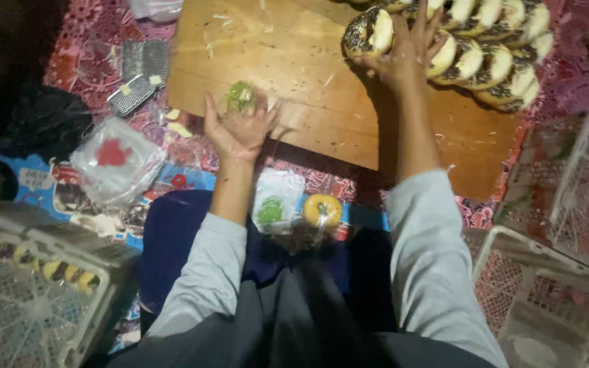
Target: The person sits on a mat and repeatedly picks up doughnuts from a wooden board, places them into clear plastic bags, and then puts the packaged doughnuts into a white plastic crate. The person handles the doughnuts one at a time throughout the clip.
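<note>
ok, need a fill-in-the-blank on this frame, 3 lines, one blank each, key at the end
1. The right hand reaches to the row of sprinkle-topped ____ on the wooden board.
2. The left hand holds a small clear bag with a ____ print on it.
3. A bagged doughnut with ____ icing lies on the person's lap.

Missing words: doughnuts; green; yellow

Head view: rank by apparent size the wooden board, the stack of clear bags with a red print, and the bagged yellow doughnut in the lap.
1. wooden board
2. stack of clear bags
3. bagged yellow doughnut, though it lies nearer the camera.
</note>
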